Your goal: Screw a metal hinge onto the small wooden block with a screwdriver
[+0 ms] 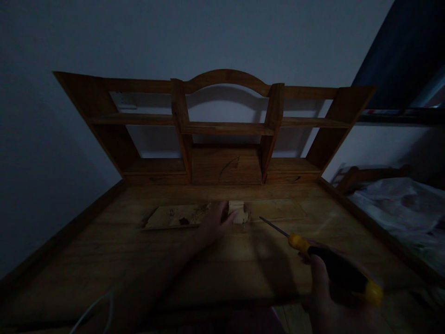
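The room is dim. My right hand point(327, 290) is closed around the black and yellow handle of a screwdriver point(333, 266), whose thin shaft points up and left towards a small wooden block point(239, 211). My left hand point(217, 221) reaches forward over the wooden desk point(104, 260). Its fingers rest against the block and seem to pinch a small screw at its lower edge. The block lies among flat wooden boards point(177, 216) on the desk top.
A wooden hutch point(225, 127) with shelves and an arched top stands at the back of the desk against a pale wall. A white cable point(93, 308) lies at the front left. Crumpled light plastic point(403, 208) sits off the right side.
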Demonstrator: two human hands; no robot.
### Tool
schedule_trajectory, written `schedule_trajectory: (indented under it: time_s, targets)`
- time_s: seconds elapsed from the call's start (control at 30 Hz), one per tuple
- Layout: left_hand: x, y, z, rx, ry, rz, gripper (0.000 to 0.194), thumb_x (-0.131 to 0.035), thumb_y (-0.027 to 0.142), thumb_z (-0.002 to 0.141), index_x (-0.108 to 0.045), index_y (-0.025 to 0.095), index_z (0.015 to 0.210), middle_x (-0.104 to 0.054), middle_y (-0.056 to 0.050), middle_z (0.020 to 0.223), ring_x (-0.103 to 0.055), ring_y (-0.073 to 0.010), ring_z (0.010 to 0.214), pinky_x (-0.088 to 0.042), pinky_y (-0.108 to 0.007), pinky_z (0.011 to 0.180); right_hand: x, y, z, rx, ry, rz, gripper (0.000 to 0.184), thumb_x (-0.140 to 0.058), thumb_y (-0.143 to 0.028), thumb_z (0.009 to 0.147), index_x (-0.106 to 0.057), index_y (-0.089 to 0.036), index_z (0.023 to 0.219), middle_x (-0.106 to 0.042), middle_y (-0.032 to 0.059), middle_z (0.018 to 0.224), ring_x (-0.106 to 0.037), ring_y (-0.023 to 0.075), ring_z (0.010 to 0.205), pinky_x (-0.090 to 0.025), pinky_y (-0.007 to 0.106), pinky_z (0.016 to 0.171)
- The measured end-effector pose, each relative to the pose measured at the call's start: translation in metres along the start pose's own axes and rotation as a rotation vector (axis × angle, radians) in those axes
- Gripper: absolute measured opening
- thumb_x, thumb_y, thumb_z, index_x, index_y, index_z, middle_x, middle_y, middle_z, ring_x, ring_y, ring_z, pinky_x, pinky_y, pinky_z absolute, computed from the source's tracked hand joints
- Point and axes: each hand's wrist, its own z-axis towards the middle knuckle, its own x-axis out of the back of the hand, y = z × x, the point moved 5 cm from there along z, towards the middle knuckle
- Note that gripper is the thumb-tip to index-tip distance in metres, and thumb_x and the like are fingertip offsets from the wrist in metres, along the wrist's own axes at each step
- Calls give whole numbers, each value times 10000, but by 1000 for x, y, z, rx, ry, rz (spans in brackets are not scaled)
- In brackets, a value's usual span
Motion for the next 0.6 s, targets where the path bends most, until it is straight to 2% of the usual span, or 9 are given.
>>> schedule_trajectory:
  time_s: [0.13,0.3,0.47,0.6]
  targets:
    - [-3,-8,0,7,38,-125,449,-548,341,963,-412,216,1373,-672,-81,1162,-654,-230,1062,-515,-391,928,2,1,1,-32,30,28,448,-842,-279,692,-610,-139,1049,-703,71,927,-698,207,778,-596,384,767]
    - [-5,-11,0,30,36,-133,604,-563,320,953,-302,218,1488,-680,-71,1116,-669,-217,1005,-527,-390,923,1,-5,3,20,-8,34,391,-824,-268,714,-597,-139,1005,-706,67,877,-703,197,728,-608,359,706]
    - [-1,0,2,-85,7,-63,471,-481,301,993,-426,255,1458,-602,-84,1334,-584,-227,1209,-460,-406,1048,3,-9,4,36,33,-10,401,-836,-265,684,-613,-136,992,-692,67,904,-690,198,757,-601,356,709]
    - [-1,1,1,-89,-23,-25,412,-434,301,1014,-498,262,1419,-596,-72,1353,-563,-228,1248,-445,-399,1067,1,-9,5,-13,-6,49,377,-809,-254,717,-586,-160,1006,-708,56,868,-692,201,709,-599,379,703]
